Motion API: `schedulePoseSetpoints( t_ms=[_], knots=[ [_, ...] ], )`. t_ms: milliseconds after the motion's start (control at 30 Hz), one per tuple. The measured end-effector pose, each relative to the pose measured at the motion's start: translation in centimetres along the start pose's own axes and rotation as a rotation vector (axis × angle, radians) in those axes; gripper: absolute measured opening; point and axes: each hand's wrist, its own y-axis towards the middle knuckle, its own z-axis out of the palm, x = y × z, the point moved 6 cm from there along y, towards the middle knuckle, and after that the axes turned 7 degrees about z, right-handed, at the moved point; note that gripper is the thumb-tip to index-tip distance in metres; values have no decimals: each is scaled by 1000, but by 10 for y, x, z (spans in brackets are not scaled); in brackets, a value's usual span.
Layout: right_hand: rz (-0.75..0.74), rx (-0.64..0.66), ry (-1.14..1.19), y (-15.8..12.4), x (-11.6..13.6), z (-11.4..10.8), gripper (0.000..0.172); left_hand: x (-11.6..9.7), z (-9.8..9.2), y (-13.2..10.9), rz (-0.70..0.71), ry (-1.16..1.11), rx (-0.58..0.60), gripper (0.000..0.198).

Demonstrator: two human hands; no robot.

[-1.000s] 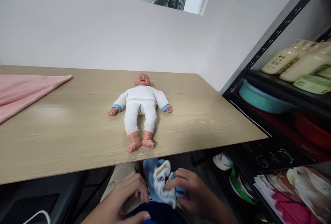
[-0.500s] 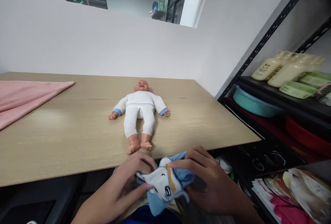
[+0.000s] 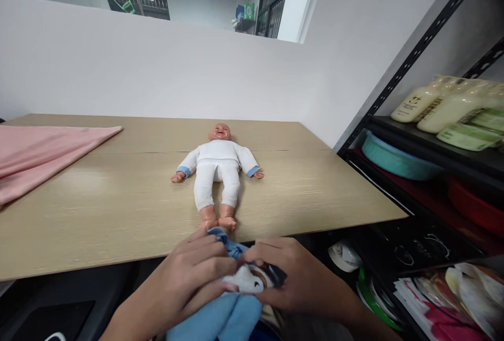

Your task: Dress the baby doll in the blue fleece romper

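Observation:
A bunched light-blue cloth garment with a white cartoon face on it is held below the table's front edge. My left hand is closed on its left side, fingers bent over the fabric. On the other side my right hand grips it close to the printed face. Much of the garment is hidden by the fingers, so its exact kind cannot be told. Just beyond my hands a baby doll lies on its back, feet towards me, in a white top with blue cuffs and white trousers.
The wooden table carries a pink cloth at the left. On the right, a black shelf holds cream bottles, wipe packs, a teal basin and a red basin. Packaged items lie below.
The garment has been turned and gathered between my hands; more of its blue cloth hangs down in front and less of the face shows. The doll lies as before.

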Motion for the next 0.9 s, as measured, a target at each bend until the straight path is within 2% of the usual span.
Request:
schedulePoseSetpoints(
  t_ms=[67, 133, 200, 267, 333, 400, 467, 533, 633, 700, 800, 900],
  knots=[
    [25, -61, 71, 8, -3, -3, 18, 14, -4, -11, -206, -31, 44, 29],
    [-49, -95, 156, 12, -1, -7, 19, 25, -5, -20, -353, -84, 120, 44],
    [-125, -74, 242, 16, 2, -9, 26, 30, -3, -24, -376, -157, 194, 40],
    [-82, -26, 257, 20, -4, -6, 29, 32, 1, -27, -356, -241, 218, 29],
    [25, 15, 177, 25, -14, -1, 35, 36, 3, -32, -370, -301, 176, 29],
    [71, 61, 58, 29, -23, 3, 43, 41, 3, -39, -420, -298, 113, 37],
    [15, 91, -73, 32, -27, 5, 46, 46, 4, -46, -492, -261, 83, 38],
    [-60, 71, -198, 34, -27, 2, 39, 47, 4, -47, -529, -230, 103, 33],
    [-162, -29, -297, 34, -19, -8, 20, 45, 1, -39, -512, -204, 151, 39],
    [-187, -54, -227, 34, -14, -11, 15, 43, -2, -28, -460, -189, 176, 49],
    [-51, 35, 55, 38, -22, 1, 27, 39, -3, -13, -348, -217, 207, 31],
    [50, 183, 362, 44, -34, 30, 56, 38, -5, -9, -321, -266, 155, 29]
  ],
)
